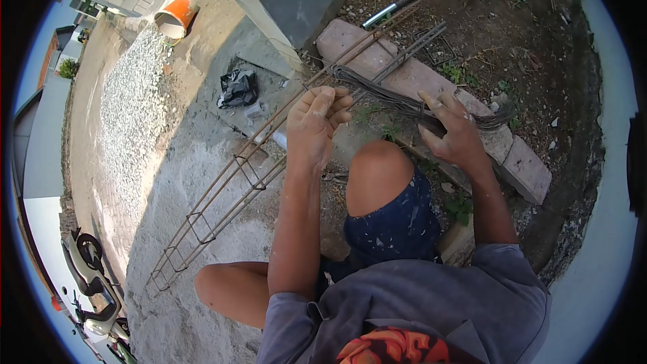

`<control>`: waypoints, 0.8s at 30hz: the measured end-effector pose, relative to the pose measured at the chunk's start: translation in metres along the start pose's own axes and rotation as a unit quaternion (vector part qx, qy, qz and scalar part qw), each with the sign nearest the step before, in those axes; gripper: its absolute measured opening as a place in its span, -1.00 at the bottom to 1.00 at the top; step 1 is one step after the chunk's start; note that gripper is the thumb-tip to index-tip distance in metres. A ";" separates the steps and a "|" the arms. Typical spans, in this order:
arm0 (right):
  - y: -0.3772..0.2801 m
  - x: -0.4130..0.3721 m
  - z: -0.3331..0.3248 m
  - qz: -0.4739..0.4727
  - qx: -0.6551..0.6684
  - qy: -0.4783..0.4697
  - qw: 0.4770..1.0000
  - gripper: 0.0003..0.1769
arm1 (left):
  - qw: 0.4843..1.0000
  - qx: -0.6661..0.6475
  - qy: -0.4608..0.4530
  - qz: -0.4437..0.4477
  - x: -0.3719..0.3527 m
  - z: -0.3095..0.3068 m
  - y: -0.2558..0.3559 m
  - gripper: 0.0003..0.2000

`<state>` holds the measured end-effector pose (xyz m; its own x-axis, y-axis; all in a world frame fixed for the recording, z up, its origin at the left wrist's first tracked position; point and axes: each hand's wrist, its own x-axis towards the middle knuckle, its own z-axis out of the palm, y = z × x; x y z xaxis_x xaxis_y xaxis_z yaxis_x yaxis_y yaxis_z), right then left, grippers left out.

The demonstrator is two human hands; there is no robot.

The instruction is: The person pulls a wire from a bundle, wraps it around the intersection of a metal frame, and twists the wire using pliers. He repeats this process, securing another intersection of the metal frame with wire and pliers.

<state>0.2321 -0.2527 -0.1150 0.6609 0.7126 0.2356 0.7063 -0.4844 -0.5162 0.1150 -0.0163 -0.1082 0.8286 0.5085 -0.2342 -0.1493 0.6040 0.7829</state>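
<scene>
My left hand (pixel 317 120) is raised in front of a long rebar cage (pixel 253 178), its fingers curled and the thumb against the index finger. What it pinches, if anything, is too small to make out. My right hand (pixel 453 127) has its thumb and index finger spread apart, right over a bundle of thin dark tie wire (pixel 387 99). The wire bundle lies across the cage's bars and a pinkish stone block (pixel 357 50). The cage slants from the ground at lower left up over that block, with square stirrups tied along it.
A grey concrete block (pixel 290 7) stands beyond the cage. A metal tube (pixel 401 4) lies on the soil. On the left are a black plastic bag (pixel 238 87), a gravel heap (pixel 135 87), an orange bucket (pixel 176 17) on its side and a motorbike (pixel 94 283). A white wall (pixel 606 229) runs along the right.
</scene>
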 end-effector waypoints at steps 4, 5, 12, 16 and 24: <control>0.003 -0.001 0.002 -0.015 -0.040 0.015 0.999 -0.27 | 0.992 0.093 0.016 0.085 -0.006 0.009 -0.004 -0.82; 0.003 -0.001 0.003 -0.022 -0.048 0.015 0.999 -0.27 | 0.986 0.124 0.021 0.109 -0.007 0.010 -0.004 -0.83; 0.000 0.002 0.005 -0.024 -0.047 0.023 0.998 -0.33 | 0.978 0.169 0.017 0.123 -0.013 0.006 -0.007 -0.82; 0.000 0.001 0.005 -0.013 -0.045 0.015 0.999 -0.33 | 0.960 0.241 0.027 0.143 -0.017 0.011 -0.005 -0.83; 0.010 0.007 -0.004 -0.056 -0.109 -0.005 0.993 -0.33 | 0.955 0.163 0.084 0.233 0.004 -0.016 0.002 -0.84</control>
<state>0.2452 -0.2547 -0.1151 0.5736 0.7727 0.2718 0.8137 -0.4994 -0.2975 0.1091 -0.0030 -0.1165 0.6100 0.7838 0.1163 -0.2827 0.0781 0.9560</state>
